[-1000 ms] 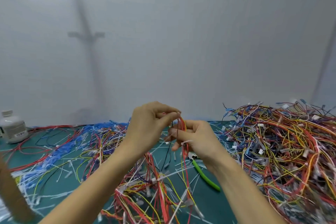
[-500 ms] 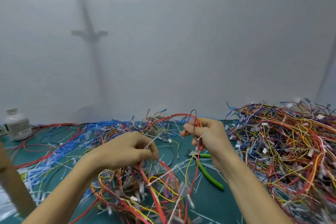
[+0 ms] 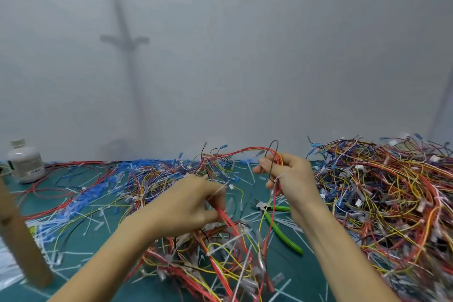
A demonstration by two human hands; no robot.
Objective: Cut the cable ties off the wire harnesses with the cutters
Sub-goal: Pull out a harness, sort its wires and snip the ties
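Red wire harness (image 3: 245,151) is gripped in the curled fingers of the right hand (image 3: 291,179), a white cable tie (image 3: 279,176) caught at its palm. More red strands (image 3: 224,216) are pinched by the left hand (image 3: 188,203). Green-handled cutters (image 3: 282,228) are lying untouched on the mat (image 3: 306,277), just under the right wrist. Far left of the left hand, a bottle (image 3: 23,162): its label cannot be read.

A workshop bench: green cutting mat (image 3: 81,218) heaped with wire harnesses (image 3: 382,193) against a plain grey wall (image 3: 245,56).
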